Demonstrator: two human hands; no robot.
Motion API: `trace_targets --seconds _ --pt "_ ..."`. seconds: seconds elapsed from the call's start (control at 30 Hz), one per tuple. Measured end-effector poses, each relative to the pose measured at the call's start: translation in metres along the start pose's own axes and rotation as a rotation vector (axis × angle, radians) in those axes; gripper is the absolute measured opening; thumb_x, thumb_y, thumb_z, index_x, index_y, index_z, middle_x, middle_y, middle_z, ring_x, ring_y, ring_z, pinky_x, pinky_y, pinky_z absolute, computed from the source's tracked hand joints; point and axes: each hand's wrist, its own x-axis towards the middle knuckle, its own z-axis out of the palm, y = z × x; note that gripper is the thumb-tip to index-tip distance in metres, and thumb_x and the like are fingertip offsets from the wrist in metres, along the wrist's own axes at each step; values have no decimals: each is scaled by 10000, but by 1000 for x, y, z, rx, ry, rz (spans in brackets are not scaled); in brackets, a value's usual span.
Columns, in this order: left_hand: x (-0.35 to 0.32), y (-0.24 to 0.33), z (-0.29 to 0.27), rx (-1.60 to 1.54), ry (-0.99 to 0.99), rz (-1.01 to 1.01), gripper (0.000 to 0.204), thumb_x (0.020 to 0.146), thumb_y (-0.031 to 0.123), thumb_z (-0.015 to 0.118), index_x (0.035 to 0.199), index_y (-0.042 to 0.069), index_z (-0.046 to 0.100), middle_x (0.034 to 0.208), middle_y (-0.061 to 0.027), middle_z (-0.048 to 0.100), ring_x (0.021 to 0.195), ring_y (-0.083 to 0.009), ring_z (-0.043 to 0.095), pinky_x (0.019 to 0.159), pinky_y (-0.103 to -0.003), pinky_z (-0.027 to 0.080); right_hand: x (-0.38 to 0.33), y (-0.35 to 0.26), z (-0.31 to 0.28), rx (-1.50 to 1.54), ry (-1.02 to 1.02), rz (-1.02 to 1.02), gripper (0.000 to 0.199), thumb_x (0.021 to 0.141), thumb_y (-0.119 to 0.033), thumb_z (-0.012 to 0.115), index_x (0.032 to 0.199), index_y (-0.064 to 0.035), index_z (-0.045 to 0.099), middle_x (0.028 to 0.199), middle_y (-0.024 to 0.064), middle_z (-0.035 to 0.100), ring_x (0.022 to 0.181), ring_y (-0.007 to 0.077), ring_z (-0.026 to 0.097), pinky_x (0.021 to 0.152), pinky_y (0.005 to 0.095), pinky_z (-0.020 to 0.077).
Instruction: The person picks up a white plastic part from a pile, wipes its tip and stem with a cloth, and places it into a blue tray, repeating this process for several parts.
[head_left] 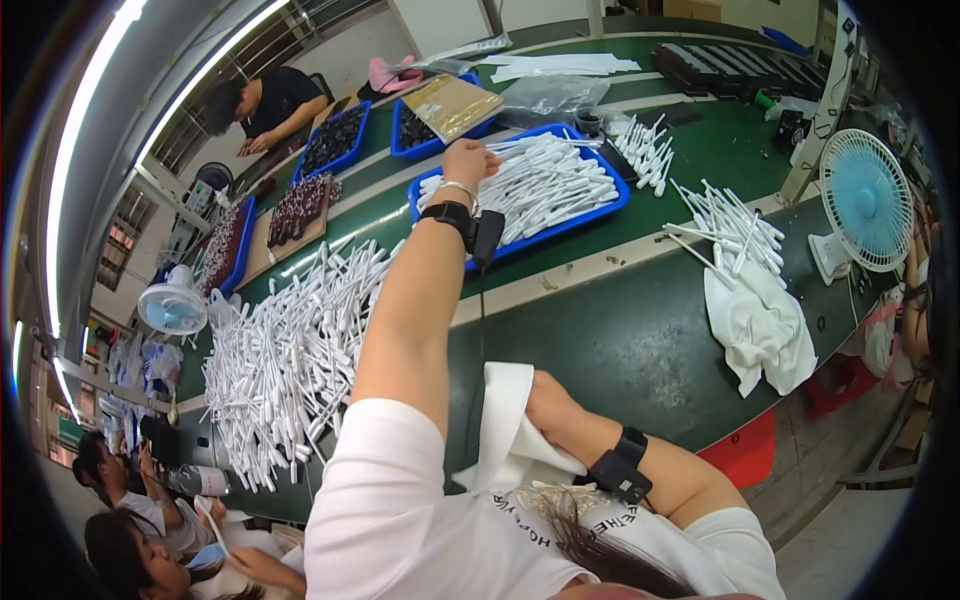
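Observation:
My left hand (469,166) reaches out over the far left part of a blue tray (618,205) full of white plastic sticks (545,180), each with a thicker end. Its fingers are loosely bent and slightly apart, with nothing visible in them. Close to my body, my right hand (552,408) is closed on a white cloth (505,405), which hangs in folds to its left. A bracelet and a black strapped device sit on my left wrist, and another such device is on the right.
A big heap of white sticks (290,360) covers the table left of my arm. On the right, more sticks lie by a crumpled white cloth (760,325) near a fan (865,200). Blue trays of dark parts (335,140) stand farther back. Other people (270,105) sit at left.

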Motion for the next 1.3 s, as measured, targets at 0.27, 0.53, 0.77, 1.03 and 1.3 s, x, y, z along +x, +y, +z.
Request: trace_targets --seconds 0.27,0.53,0.77,1.03,1.3 --pt "-11 3 -16 -176 30 -222 310 835 64 430 1123 -31 371 808 -186 562 682 -290 617 531 -364 521 1 -1 -1 47 -7 16 174 842 -112 475 923 -21 598 853 45 611 739 130 572 655 269 465" --pt "-152 80 -142 280 -276 27 246 829 166 528 983 -27 526 795 -103 614 651 -164 608 571 -265 506 10 -4 -16 84 28 55 211 845 -124 459 970 -4 578 878 71 612 771 155 588 692 280 473" --pt "-284 36 -239 884 -193 -304 140 774 139 559 815 14 606 702 -63 616 569 -125 589 510 -234 469 11 4 -11 117 -124 72 218 853 -145 440 959 4 558 853 108 608 741 204 608 654 325 506" --pt "-291 -29 -227 1252 114 60 235 716 210 576 845 18 617 766 -156 619 708 -302 602 639 -360 482 3 2 -11 55 -106 6 207 856 -130 431 952 1 558 857 105 604 729 200 606 649 325 507" --pt "-260 -36 -214 1498 156 -295 257 663 268 592 781 46 645 785 -169 621 744 -345 589 669 -377 480 10 7 -15 30 -120 -19 180 847 -96 449 953 -3 560 860 81 601 735 177 597 649 303 498"
